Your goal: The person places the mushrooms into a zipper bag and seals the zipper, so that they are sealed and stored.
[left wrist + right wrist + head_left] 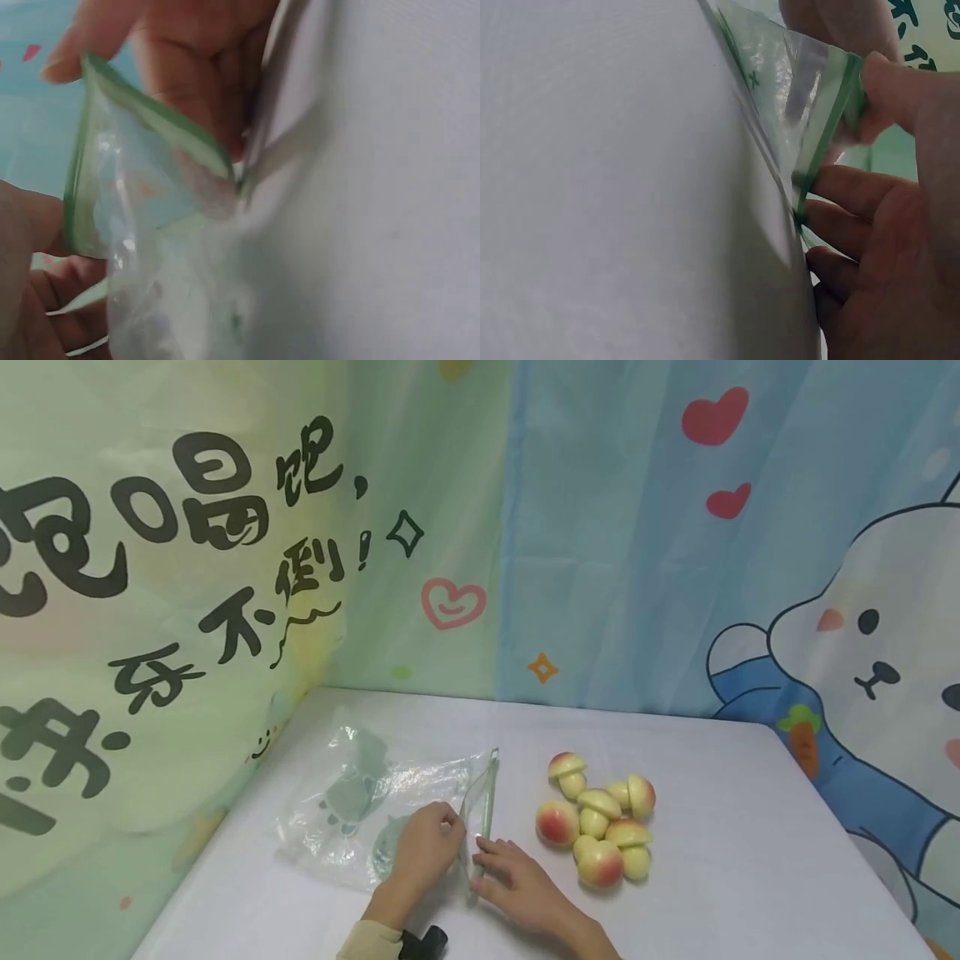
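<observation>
A clear zip bag (352, 802) with green printed shapes lies on the table, its green-edged mouth to the right, spread partly apart. My left hand (427, 847) pinches one side of the mouth between thumb and fingers. On the other side, my right hand (521, 885) holds the green rim (832, 120), thumb near the corner and fingers along the edge. From the left wrist, the mouth gapes as a triangle between both hands. No object can be made out inside the bag. Right of the hands sit several yellow mushroom-shaped pieces (598, 810) with reddish caps.
A white-covered table (735, 860) stands against printed cloth backdrops (600, 527) at the back and left. The mushroom-shaped pieces cluster close to my right hand. A dark camera mount (424, 943) sits at my left wrist.
</observation>
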Available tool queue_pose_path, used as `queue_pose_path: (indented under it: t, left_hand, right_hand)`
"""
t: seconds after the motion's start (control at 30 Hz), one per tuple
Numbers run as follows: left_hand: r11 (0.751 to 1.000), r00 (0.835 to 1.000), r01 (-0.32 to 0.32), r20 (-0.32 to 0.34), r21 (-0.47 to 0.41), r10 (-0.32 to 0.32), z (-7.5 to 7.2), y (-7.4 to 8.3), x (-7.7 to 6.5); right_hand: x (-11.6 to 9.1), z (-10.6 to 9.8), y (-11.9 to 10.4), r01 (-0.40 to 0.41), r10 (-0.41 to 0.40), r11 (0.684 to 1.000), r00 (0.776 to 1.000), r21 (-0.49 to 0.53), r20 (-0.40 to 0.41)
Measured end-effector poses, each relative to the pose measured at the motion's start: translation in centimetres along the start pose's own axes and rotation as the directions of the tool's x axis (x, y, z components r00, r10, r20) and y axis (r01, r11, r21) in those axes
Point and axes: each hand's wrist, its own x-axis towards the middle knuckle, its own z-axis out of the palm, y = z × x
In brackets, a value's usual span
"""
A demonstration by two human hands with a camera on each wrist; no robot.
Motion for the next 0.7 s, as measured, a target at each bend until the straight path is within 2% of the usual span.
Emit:
queue_pose_path:
  t: [0.07, 0.13, 0.23, 0.3, 0.43, 0.6, 0.7]
  left_hand:
    - [0.999, 0.997, -0.023, -0.072, -0.030, 0.021, -0.5, 0.4, 0.1]
    - [0.997, 0.987, -0.060, -0.150, -0.048, 0.052, -0.9, 0.6, 0.1]
    - [0.988, 0.953, -0.139, -0.279, -0.064, 0.116, -1.2, 0.6, -0.1]
    - [0.981, 0.923, -0.186, -0.354, -0.062, 0.152, -1.4, 0.5, -0.3]
    - [0.952, 0.848, -0.301, -0.472, -0.056, 0.240, -1.6, 0.2, -0.6]
    - [0.894, 0.767, -0.439, -0.555, -0.089, 0.321, -1.9, 0.0, -0.7]
    - [0.855, 0.710, -0.511, -0.606, -0.092, 0.359, -2.1, 0.1, -0.5]
  right_hand:
    - [-0.1, -0.1, -0.1, 0.007, -0.007, 1.000, 1.000, -0.003, -0.014]
    - [-0.3, 0.0, -0.1, 0.015, -0.015, 1.000, 1.000, -0.004, -0.027]
    - [-0.6, 0.2, 0.0, 0.034, -0.035, 0.999, 0.998, -0.020, -0.045]
    - [-0.9, 0.4, 0.1, 0.055, -0.057, 0.998, 0.997, -0.041, -0.054]
    - [-1.3, 0.7, 0.5, 0.076, -0.081, 0.993, 0.995, -0.091, -0.059]
    - [-1.5, 0.8, 1.0, 0.088, -0.097, 0.985, 0.994, -0.150, -0.051]
    - [-1.4, 0.9, 1.3, 0.095, -0.105, 0.983, 0.993, -0.160, -0.053]
